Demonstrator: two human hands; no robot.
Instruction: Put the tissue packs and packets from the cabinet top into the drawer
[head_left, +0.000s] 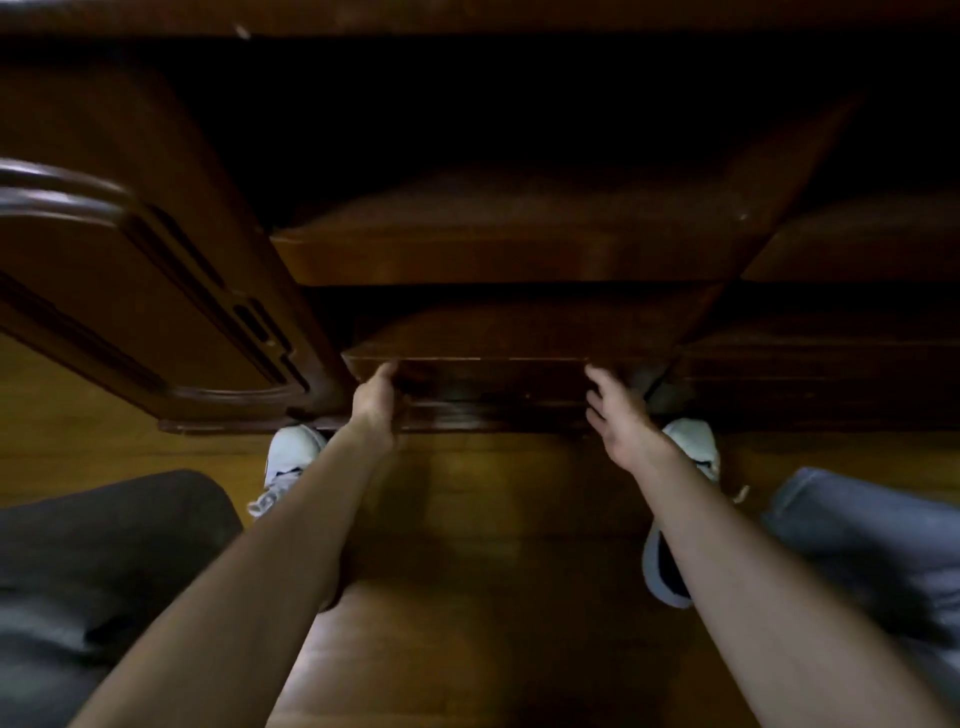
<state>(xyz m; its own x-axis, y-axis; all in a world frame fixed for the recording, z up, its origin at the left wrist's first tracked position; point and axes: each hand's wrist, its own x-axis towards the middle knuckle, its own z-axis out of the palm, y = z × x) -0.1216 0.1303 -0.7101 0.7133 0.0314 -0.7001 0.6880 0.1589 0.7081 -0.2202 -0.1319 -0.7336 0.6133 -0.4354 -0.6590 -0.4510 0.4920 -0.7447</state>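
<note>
I look down the dark wooden cabinet front to the floor. The lowest drawer (493, 376) sits near the floor between my feet. My left hand (376, 402) grips the drawer's left end, fingers curled over its top edge. At the drawer's right end my right hand (621, 415) has its fingers spread, touching or nearly touching the front; I cannot tell whether it grips. No tissue packs or packets are in view. The cabinet top is out of sight.
A second drawer front (498, 254) lies above the lowest one. A carved cabinet door (135, 291) stands on the left and more drawer fronts (852, 260) on the right. My white shoes (291, 457) rest on the wooden floor (493, 519). My knees flank the frame.
</note>
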